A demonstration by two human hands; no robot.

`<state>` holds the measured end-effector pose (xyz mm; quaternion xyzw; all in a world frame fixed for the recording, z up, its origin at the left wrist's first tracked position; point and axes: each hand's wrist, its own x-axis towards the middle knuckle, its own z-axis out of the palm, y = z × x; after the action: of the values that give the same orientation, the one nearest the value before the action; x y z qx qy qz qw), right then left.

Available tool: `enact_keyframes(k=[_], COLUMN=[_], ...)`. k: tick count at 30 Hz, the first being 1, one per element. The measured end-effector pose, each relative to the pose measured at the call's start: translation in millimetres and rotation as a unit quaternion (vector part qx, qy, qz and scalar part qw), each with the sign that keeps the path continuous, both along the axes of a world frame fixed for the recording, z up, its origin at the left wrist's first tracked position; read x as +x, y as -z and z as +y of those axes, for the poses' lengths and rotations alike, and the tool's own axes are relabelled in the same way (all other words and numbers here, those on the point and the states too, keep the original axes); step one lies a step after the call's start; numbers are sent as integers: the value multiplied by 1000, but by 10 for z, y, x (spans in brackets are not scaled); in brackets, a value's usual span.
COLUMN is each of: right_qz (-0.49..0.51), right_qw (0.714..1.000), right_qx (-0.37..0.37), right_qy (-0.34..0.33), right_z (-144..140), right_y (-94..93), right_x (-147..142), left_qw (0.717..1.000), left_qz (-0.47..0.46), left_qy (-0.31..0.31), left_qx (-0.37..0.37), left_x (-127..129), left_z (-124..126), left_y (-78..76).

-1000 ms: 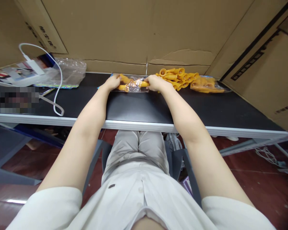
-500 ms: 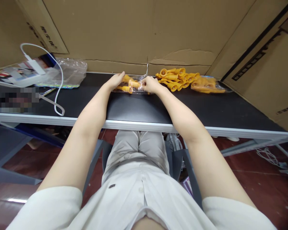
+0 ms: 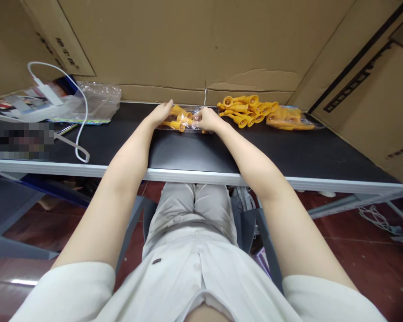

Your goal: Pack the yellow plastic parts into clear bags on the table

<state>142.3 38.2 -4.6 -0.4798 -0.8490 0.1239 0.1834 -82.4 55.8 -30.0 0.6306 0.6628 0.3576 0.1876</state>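
I am pinching a clear plastic bag of small orange plastic trumpets [image 3: 183, 121] at the black table's [image 3: 188, 152] far edge, my left hand [image 3: 159, 114] gripping one end, my right hand [image 3: 206, 119] the other, keeping the pieces gathered inside. More loose orange trumpets [image 3: 246, 108] are lying just beside my right hand.

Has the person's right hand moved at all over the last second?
Yes. The right hand has slid leftward along the clear bag, away from the loose pile of orange pieces, which stayed put, and closer to the left hand.
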Motion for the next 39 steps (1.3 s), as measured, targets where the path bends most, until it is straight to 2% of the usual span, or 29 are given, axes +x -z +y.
enact_keyframes(k=[2, 4, 6, 8, 11, 15, 20, 23, 27, 33, 36, 39], right_qz=[115, 222, 283, 292, 251, 205, 268, 280, 306, 272, 225, 122], right_qw=[992, 969, 949, 945, 957, 964, 945, 944, 936, 951, 971, 987], right_qx=[-46, -97, -126, -125, -114, -160, -186, -176, -170, -146, -83, 45], right_qy=[25, 45, 55, 73, 91, 52, 26, 19, 45, 3, 24, 93], right_z=[12, 19, 30, 50, 91, 110, 80, 75, 94, 219, 311, 356], right_y=[-1, -8, -9, 3, 34, 55, 27, 18, 36, 118, 111, 49], right_x=[-19, -48, -72, -78, -47, 1, 1, -7, -11, 9, 53, 196], left_qw=[1000, 999, 999, 999, 999, 999, 998, 996, 993, 988, 984, 984], left_qz=[21, 34, 29, 22, 16, 14, 16, 38, 98, 147, 160, 148], left_qy=[-7, -19, -30, -38, -45, -41, -56, -73, -51, -25, -39, -65], left_qx=[8, 13, 18, 22, 22, 27, 34, 39, 31, -45, -71, -72], left_x=[-5, -14, -27, -46, -73, -73, -34, -23, -6, 51, 46, 3], left_z=[6, 19, 42, 71, 106, 99, 39, 12, -7, -102, -152, -136], left_y=[-15, -26, -27, -18, 1, 4, -29, -39, -22, -31, -55, -33])
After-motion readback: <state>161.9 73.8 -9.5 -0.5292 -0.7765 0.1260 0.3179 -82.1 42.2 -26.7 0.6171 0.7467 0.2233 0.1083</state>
